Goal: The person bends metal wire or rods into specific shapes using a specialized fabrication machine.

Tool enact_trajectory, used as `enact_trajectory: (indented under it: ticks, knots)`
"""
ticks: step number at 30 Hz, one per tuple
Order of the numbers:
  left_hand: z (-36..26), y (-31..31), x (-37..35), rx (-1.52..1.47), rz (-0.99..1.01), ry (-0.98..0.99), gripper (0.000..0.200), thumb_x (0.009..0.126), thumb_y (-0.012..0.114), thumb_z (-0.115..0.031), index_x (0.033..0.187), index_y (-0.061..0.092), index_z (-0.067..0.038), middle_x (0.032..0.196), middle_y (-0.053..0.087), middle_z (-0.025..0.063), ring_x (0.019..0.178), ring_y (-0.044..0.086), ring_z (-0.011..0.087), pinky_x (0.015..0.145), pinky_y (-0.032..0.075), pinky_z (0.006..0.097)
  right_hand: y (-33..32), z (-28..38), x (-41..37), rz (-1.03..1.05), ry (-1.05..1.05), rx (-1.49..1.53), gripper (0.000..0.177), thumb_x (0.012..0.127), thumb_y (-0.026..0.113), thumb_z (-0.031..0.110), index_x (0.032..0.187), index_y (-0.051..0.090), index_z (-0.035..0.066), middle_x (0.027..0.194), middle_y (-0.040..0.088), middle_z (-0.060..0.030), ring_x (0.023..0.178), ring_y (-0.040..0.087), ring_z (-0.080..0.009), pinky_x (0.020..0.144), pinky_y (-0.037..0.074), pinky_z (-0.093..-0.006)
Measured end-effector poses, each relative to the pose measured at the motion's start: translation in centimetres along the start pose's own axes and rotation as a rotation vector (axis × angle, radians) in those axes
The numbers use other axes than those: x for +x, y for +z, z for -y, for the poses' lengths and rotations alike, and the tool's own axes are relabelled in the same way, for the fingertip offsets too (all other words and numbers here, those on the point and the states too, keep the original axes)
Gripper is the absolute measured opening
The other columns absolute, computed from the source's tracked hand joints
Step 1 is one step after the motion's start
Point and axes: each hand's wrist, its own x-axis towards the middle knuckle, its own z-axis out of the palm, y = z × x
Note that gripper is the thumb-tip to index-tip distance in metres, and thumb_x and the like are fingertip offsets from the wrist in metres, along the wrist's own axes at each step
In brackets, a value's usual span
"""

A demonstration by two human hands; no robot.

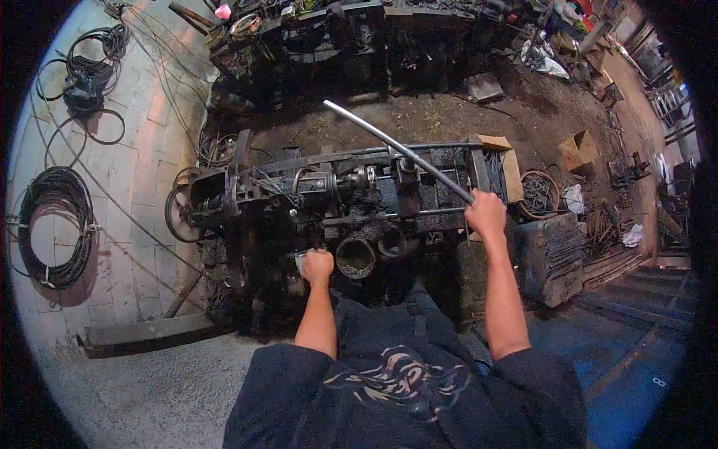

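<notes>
Head view, looking down past dark sleeves: wraps the right hand (486,213) in a full fist round the near end of a long metal bar (396,150), slanting up and away to the left across the top of a black, oily machine (247,191), far end free in the air. Curls the left hand (317,266) shut at the machine's front edge, just beside two open pipe mouths (354,257), possibly on something small and pale; cannot tell what.

Judging by look alone: a stiff, round steel bar, smooth and probably slick with grease, hefty rather than light, in no way fragile, unlikely to flex. Best taken where gripped now, at the low end, fingers closed all the way round, for the most leverage and the least slip; needs a dry, firm palm.

Underneath and around: packed dark earth (449,112) strewn with scrap behind the machine; a pale tiled surface (142,135) at left, wall or floor hard to tell, carrying coils of black cable (56,224); a spoked wheel (179,213) at the machine's left end. At right, cardboard boxes (576,150), a round bundle of wire rings (537,193) and a grey metal block (553,254) close to the right forearm. Cramped, dim, cluttered on every side, with little clear footing near the bench.
</notes>
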Motion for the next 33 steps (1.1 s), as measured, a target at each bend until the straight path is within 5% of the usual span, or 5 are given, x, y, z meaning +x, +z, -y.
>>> enact_trajectory:
  ticks: [33]
  knots:
    - [0.5,0.2,0.4,-0.005,0.055,0.011,0.04,0.086,0.049,-0.031,0.105,0.066,-0.001,0.114,0.062,0.0241,0.107,0.059,0.0398,0.092,0.047,0.0471,-0.1,-0.5,0.4,0.051,0.011,-0.002,0.017,0.073,0.065,0.017,0.087,0.066,0.007,0.081,0.066,-0.0209,0.08,0.065,-0.0389,0.073,0.052,-0.0496]
